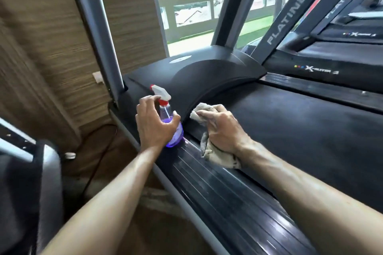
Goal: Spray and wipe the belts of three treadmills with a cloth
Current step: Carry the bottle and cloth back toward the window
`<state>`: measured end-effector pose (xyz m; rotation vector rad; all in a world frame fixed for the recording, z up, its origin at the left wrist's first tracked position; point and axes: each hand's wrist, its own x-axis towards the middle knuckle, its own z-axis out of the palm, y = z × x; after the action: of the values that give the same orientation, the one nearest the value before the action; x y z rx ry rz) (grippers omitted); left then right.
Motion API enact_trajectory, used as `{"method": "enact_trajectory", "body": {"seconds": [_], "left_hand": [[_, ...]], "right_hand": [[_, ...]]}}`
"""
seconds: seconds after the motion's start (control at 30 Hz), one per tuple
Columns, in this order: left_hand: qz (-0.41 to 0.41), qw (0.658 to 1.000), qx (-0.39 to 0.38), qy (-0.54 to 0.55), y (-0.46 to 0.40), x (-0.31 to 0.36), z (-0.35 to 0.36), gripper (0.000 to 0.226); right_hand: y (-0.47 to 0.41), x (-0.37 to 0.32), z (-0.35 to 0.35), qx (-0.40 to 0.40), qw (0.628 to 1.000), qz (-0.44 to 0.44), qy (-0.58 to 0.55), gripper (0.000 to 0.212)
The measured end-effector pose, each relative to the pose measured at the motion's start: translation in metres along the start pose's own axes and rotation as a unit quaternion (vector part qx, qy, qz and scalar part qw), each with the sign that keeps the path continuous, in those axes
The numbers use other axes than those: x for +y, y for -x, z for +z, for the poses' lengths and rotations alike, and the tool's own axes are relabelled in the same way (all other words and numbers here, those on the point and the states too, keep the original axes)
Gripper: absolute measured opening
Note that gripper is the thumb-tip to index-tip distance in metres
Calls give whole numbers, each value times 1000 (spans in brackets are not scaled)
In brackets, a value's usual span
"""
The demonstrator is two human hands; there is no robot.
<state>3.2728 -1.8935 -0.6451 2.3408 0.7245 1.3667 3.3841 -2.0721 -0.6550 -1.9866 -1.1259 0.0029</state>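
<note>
A clear spray bottle [173, 128] with purple liquid and a red-and-white trigger head stands upright on the ribbed side rail [228, 188] of the nearest treadmill. My left hand [154, 123] wraps around the bottle's body. My right hand [219, 128] grips a crumpled beige cloth [215, 155] at the front left corner of the black belt [300, 134], just behind the motor cover [199, 74]. Part of the cloth hangs down over the rail.
A second treadmill [323, 68] stands to the right, with a third one behind it at the far right. Grey uprights [97, 33] rise on the left. A wood-patterned wall, a red cable on the floor and another machine's frame [31, 161] lie to the left. A window is ahead.
</note>
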Motion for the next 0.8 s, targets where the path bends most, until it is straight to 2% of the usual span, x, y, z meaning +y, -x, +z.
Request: {"method": "enact_trajectory", "body": {"seconds": [0.07,0.13,0.2,0.23,0.3,0.43,0.57,0.7,0.8], "left_hand": [[-89,996,12,-7,-6,-12,15,73],[-192,981,-25,-8,-16,-23,36,95],[-239,969,-66,15,-31,-34,55,107],[-248,965,-74,32,-43,-36,65,106],[-258,961,-69,67,-63,-38,80,91],[-230,971,-63,28,-81,-34,94,41],[-140,988,-70,11,-68,-6,89,31],[-64,989,-85,99,-51,40,66,20],[-43,978,-123,164,-37,93,37,17]], "right_hand": [[-1,-5,7,-18,1000,-12,14,46],[-4,-5,2,-19,999,-18,26,46],[1,-3,-4,-9,999,-21,47,47],[4,-1,-8,-6,998,-24,62,48],[3,3,-16,-3,997,-23,73,50],[-5,9,-33,6,996,-25,89,53],[-3,9,-64,52,994,-35,85,48],[21,5,-114,93,989,-19,114,47],[43,-7,-161,122,983,0,140,48]]}}
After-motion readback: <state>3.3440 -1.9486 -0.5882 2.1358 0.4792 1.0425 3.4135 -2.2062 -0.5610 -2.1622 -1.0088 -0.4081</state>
